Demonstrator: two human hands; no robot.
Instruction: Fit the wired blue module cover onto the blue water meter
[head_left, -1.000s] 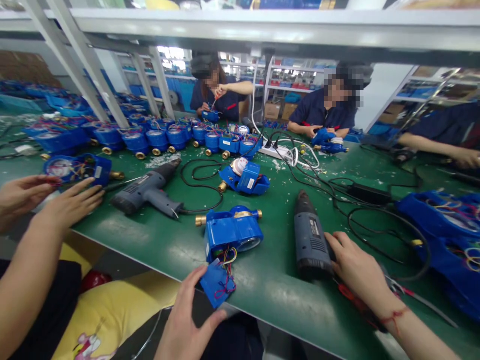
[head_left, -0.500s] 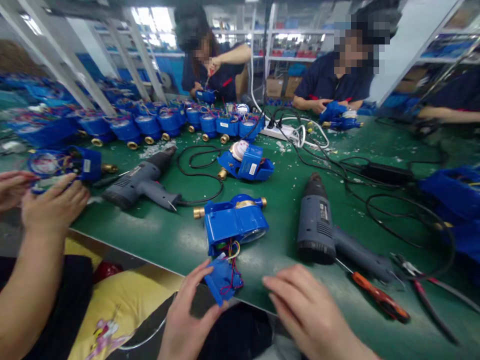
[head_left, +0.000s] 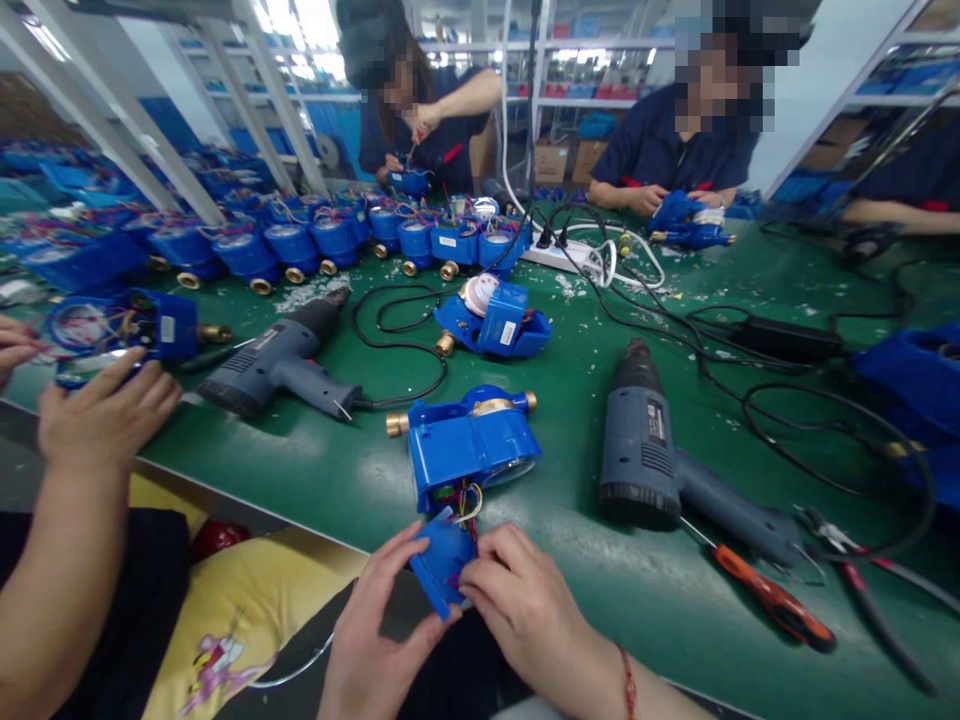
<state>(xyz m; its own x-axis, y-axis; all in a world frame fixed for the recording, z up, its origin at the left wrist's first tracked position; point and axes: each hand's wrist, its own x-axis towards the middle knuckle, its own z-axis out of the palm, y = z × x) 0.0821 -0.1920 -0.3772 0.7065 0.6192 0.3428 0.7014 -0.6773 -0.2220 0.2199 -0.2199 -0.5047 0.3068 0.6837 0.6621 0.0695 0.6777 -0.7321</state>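
the bench has a green mat (head_left: 360, 490) scattered with small white plastic scraps, and white metal shelves (head_left: 592, 110) with blue bins stand behind it. in the head view, the person's left hand (head_left: 382, 630) and right hand (head_left: 532, 620) are close together at the bench edge, fingers bent, pinching one small blue plastic cover (head_left: 442, 565) from both sides. thin coloured wires go from this cover to a blue meter body (head_left: 461, 460) with two brass ends, lying on the mat just beyond the hands. the mat also carries two heat guns (head_left: 277, 365), one orange-handled screwdriver (head_left: 772, 600) and one pair of pliers (head_left: 851, 570). farther away stands a long row of blue water meters (head_left: 292, 250), too many to count exactly. at the left, a co-worker's hand (head_left: 105, 410) is spread beside an open meter (head_left: 120, 335).
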